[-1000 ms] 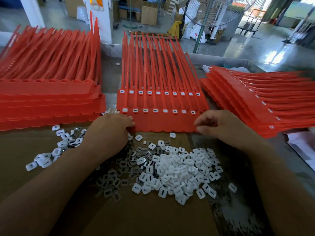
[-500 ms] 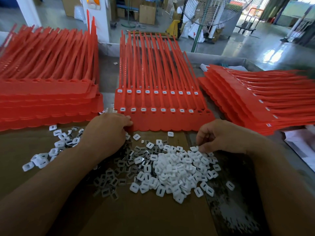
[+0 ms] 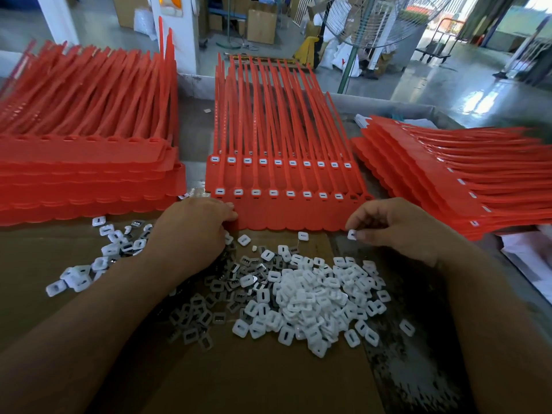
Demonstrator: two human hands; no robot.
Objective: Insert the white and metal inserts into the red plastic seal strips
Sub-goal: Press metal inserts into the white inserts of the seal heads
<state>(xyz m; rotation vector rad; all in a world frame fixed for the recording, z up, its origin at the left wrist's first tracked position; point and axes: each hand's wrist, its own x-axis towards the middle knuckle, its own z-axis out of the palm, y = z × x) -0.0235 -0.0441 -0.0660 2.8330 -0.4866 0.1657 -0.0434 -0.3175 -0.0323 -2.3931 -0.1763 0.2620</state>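
Observation:
A sheet of red seal strips lies in front of me, on top of another sheet, and nearly all its sockets hold white inserts. My left hand grips the sheet's near left corner. My right hand pinches one white insert just off the sheet's near right corner, below a socket that shows no white. A heap of white inserts lies on the cardboard between my arms, with grey metal inserts to its left.
A tall stack of red strip sheets stands at the left and another stack fans out at the right. More white inserts lie scattered near my left forearm. White papers lie at the right edge.
My right hand dropped from the sheet's right corner to the white heap, then rose toward the sheet with one white insert pinched. My left hand stayed on the left corner.

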